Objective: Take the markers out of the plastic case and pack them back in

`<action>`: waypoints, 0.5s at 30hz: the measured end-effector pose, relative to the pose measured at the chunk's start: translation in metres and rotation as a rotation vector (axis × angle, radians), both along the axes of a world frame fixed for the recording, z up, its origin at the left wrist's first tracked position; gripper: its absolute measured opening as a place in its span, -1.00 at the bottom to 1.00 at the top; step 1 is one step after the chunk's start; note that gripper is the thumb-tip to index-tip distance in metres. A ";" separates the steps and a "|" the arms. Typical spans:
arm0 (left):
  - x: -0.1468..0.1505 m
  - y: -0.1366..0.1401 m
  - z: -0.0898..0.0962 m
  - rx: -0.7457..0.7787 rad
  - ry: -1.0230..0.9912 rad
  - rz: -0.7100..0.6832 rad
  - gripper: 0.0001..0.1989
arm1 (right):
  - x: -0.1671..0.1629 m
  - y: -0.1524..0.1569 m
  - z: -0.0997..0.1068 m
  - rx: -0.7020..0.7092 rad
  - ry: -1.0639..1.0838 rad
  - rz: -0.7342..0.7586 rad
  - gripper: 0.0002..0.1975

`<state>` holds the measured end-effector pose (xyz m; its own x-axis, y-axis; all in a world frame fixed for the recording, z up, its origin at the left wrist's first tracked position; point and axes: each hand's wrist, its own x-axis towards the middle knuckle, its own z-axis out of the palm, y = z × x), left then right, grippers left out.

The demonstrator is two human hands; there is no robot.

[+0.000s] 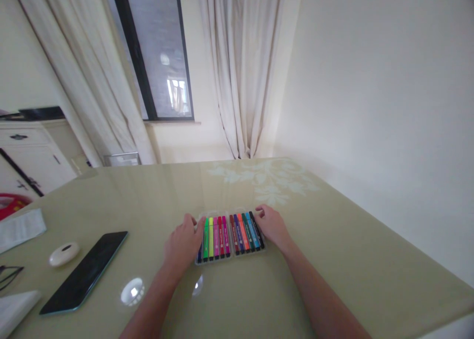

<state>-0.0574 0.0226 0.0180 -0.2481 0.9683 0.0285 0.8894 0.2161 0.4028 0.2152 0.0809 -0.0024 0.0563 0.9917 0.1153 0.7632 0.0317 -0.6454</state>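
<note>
Glossy green-beige desk [240,304] spans the lower half of the frame, pale leaf pattern toward its far edge. Centre of frame, slightly below the middle: clear case [213,263] lying flat, two halves side by side, each filled with a row of colored markers [222,237]. Left half runs dark blue, green, yellow, then pinks and reds; right half dark red, purple, orange, dark green, blues, black.

Left hand [181,246] at the case's left edge: forearm slanting up from bottom centre-left, back of hand turned up, thumb along the outermost marker, fingers bent beyond it. Right hand [273,226] at the upper right corner: forearm angling up and inward from lower right, wrist low, fingers curled loosely near the black marker. Both hands rather narrow; cannot tell whether either actually grips the case.

Lower left, well apart from the case: dark flat device [85,275] lying aslant, white oval object [64,255] just beside it. At the left edge, folded white sheet [20,230]. Beyond, upper left: white cabinet [40,153], dark-framed window [159,52] between cream curtains [244,67]. Plain white wall [381,106], upper right.
</note>
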 end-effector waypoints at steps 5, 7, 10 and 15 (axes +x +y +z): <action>0.000 0.008 -0.010 0.122 -0.186 -0.014 -0.54 | -0.001 0.001 0.001 -0.015 0.056 -0.024 -0.78; -0.001 0.012 -0.013 0.178 -0.315 0.008 -0.56 | -0.002 0.000 0.002 -0.066 0.159 -0.024 -0.82; -0.001 0.017 -0.017 0.217 -0.544 0.061 -0.59 | -0.004 -0.002 0.005 -0.171 0.372 0.023 -0.82; 0.002 0.017 -0.016 0.265 -0.821 0.109 -0.50 | -0.013 -0.008 0.012 -0.225 0.719 0.054 -0.75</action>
<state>-0.0553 0.0395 0.0022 -0.3798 0.9248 0.0212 0.2751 0.0911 0.9571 0.2021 0.0731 0.0098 -0.0080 0.9905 -0.1374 0.1526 -0.1346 -0.9791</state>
